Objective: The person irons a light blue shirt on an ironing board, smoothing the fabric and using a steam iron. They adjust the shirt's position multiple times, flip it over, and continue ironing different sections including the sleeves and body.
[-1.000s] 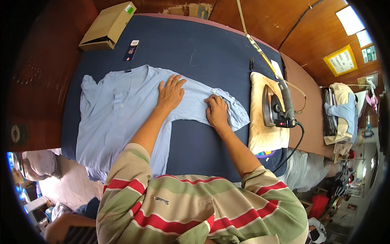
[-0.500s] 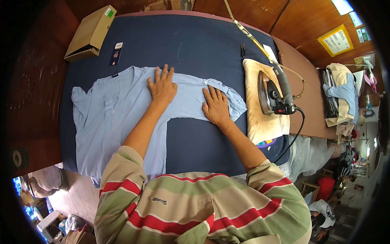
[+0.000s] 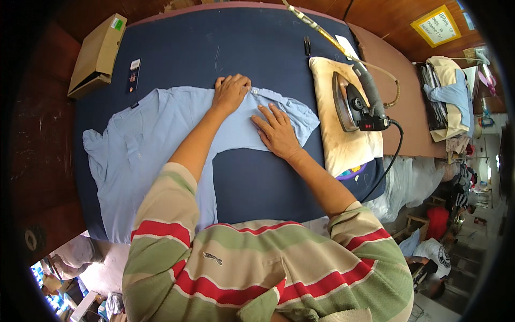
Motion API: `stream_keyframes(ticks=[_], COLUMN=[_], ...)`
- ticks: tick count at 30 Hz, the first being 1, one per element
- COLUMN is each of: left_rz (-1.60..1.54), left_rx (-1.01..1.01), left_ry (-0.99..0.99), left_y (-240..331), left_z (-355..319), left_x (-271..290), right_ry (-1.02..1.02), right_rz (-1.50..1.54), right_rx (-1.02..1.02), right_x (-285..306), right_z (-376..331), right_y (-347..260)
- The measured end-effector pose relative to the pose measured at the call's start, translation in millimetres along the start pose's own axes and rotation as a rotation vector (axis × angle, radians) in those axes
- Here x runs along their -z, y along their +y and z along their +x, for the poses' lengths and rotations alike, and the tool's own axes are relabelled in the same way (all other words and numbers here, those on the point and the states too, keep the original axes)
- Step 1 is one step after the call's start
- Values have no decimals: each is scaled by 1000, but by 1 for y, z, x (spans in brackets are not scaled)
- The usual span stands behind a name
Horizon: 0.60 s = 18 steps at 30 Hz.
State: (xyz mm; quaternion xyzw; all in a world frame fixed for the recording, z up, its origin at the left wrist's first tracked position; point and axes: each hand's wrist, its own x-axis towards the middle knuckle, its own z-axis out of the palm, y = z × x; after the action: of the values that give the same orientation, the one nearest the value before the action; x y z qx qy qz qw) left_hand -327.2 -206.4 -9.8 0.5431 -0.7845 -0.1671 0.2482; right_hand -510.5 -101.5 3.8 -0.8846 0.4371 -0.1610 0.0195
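A light blue shirt (image 3: 185, 129) lies spread on the dark blue table cover, one sleeve stretched to the right, with a buttoned tab near that sleeve's end. At the sleeve's far edge, left of the button, my left hand (image 3: 230, 96) has its fingers drawn together and bent over the cloth, gripping it. My right hand (image 3: 279, 131) rests flat on the same sleeve with fingers spread, just below the tab. Right of the cuff, a steam iron (image 3: 348, 102) with a grey wrapped handle sits on a cream pad (image 3: 327, 75).
A cardboard box (image 3: 99, 51) and a dark tag (image 3: 133, 75) lie at the far left. Behind the pad is a small black tool (image 3: 307, 45). The iron's hose (image 3: 322, 32) and black cord (image 3: 397, 155) run past the right side. Folded garments (image 3: 448, 96) stand farther right.
My left hand has slid right along the sleeve toward the button, and its spread fingers have drawn together. My right hand has shifted slightly away from the cuff. The whole view has shifted a little.
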Motion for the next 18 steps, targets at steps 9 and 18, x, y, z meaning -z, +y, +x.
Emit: stream_keyframes(ticks=[9,18], left_rz=[145,-35], left_rx=[-79,-263], left_ry=[62,167], left_y=[4,27], left_z=[-1,-61], left_x=[-4,34], right_ry=[-196,-121], right_rz=[-89,382], right_rx=[-95,-172], right_x=[18,76], right_z=[-24,-48], right_y=[20,41])
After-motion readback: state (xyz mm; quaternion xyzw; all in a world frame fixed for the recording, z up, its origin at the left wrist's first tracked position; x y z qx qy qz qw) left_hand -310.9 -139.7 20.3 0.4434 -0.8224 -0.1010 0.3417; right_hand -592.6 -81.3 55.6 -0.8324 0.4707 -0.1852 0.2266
